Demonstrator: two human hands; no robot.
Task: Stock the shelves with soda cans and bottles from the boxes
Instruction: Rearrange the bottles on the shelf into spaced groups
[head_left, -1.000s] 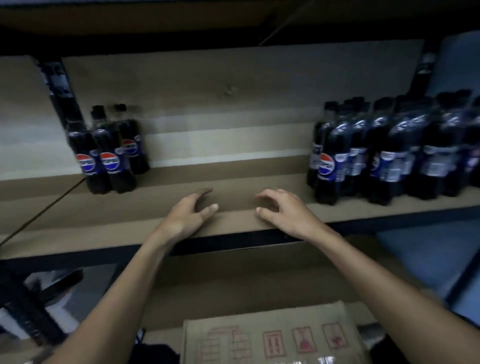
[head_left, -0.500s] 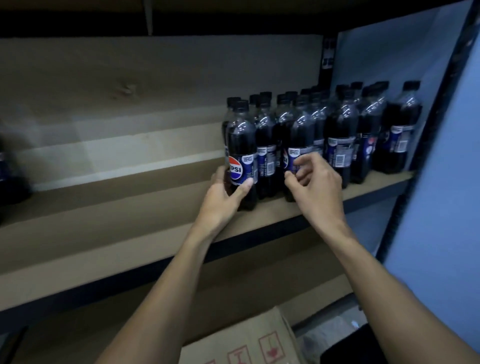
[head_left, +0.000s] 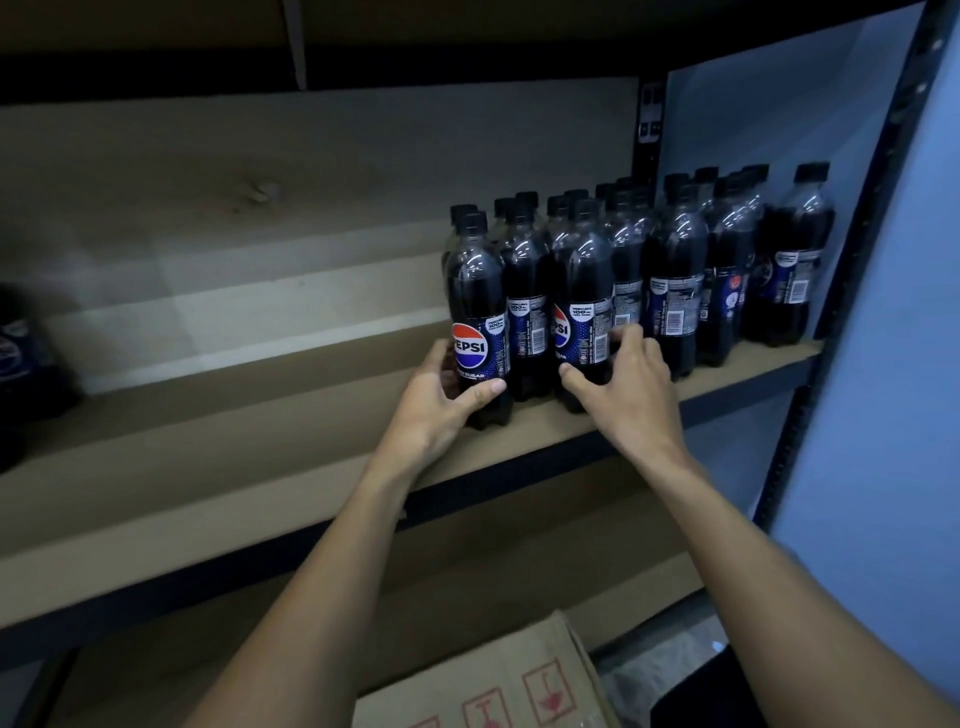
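Note:
Several dark Pepsi bottles with black caps stand in rows at the right end of the wooden shelf (head_left: 218, 467). My left hand (head_left: 441, 400) grips the lower part of the front-left bottle (head_left: 478, 312), thumb across its front below the logo. My right hand (head_left: 623, 389) curls round the base of a second front bottle (head_left: 582, 312) two places to the right. Both bottles stand upright on the shelf among the group. A cardboard box (head_left: 493, 686) with red handling symbols sits below, at the bottom edge.
At the far left edge of the shelf stand more dark bottles (head_left: 21, 364), partly cut off. A black metal upright (head_left: 852, 260) with holes bounds the shelf on the right, with a blue wall (head_left: 883, 415) beyond. Another shelf board runs overhead.
The view has swung right from the bare middle of the shelf to the bottle group. Both hands went from resting on the shelf to gripping two front bottles.

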